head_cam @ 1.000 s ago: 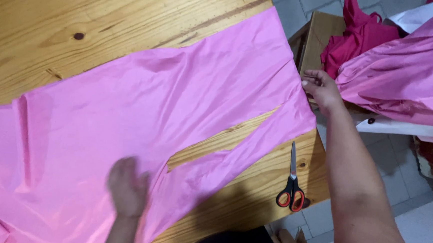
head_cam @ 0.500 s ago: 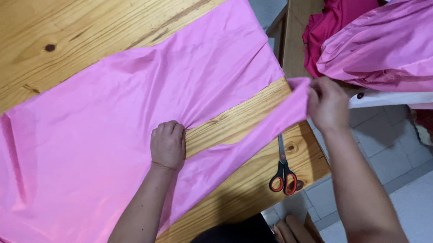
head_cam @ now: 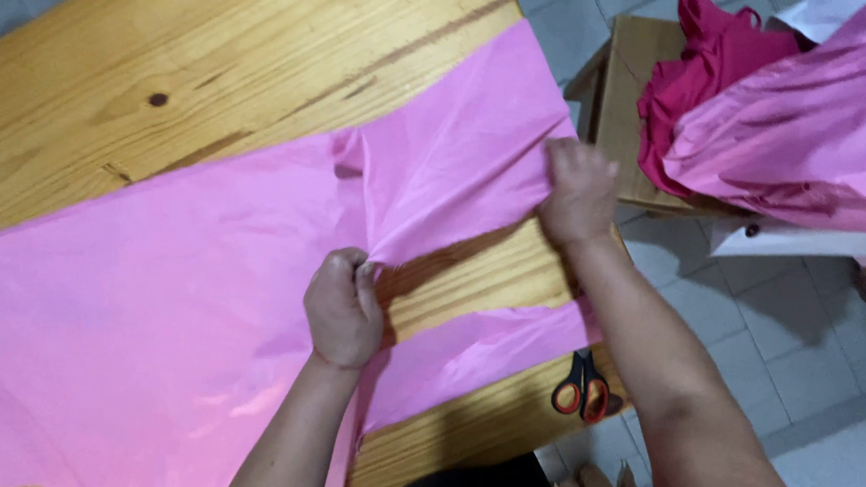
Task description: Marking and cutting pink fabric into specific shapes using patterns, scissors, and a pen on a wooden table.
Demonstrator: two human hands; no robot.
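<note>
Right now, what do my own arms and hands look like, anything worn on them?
Both are bare. The left hand and right hand show no gloves, and no rings can be made out. No watch or bracelet sits at either wrist. Both forearms are uncovered as far as the picture's lower edge, with no sleeve showing. No markings or bandages are visible.

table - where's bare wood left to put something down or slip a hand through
Bare wood on the table lies along the far side beyond the pink sheet, in the split between the left hand and right hand, and at the near corner by the scissors. The sheet covers the middle.
</note>
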